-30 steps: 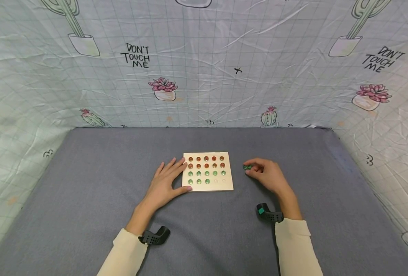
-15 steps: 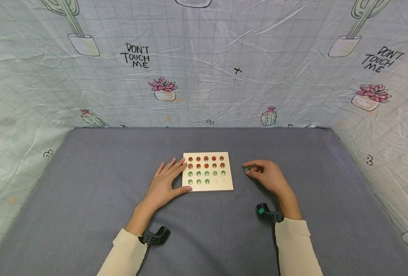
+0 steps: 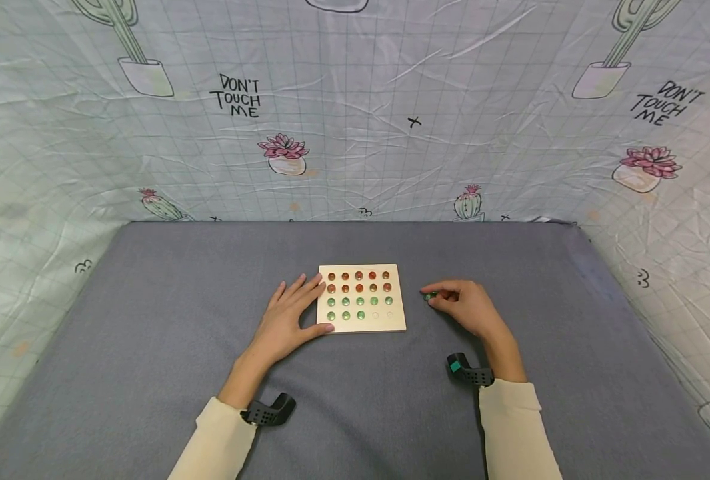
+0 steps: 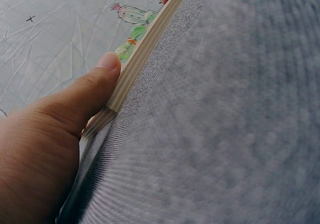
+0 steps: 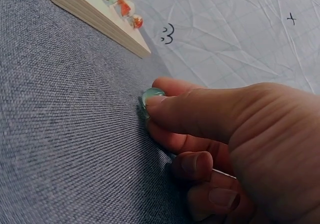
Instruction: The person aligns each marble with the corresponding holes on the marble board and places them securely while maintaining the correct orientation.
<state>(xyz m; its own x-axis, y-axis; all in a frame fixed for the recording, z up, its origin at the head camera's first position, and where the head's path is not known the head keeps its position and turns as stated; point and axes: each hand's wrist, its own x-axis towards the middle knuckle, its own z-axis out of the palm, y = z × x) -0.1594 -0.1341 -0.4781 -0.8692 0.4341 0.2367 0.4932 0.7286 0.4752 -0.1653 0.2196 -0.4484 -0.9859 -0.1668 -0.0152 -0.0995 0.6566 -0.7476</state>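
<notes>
A pale wooden board [image 3: 362,299] with rows of dimples lies on the grey cloth; its far rows hold red-brown marbles and its near rows hold green ones, with two dimples at the near right bare. My left hand [image 3: 289,319] rests flat against the board's left edge [image 4: 145,54], thumb at the near corner. My right hand [image 3: 465,305] lies right of the board and pinches a green marble [image 3: 430,295] between thumb and forefinger, down on the cloth [image 5: 152,95]. The board's corner [image 5: 100,14] shows beyond it.
The grey cloth [image 3: 151,347] covers the whole table. Printed fabric walls [image 3: 355,120] with cactus drawings close it in at the back and both sides. Black wrist camera mounts [image 3: 467,373] sit at both cuffs.
My right hand has drawn slightly nearer and lower with the green marble. Two marbles showed at its fingertips before; one shows now. The left hand and board have not moved.
</notes>
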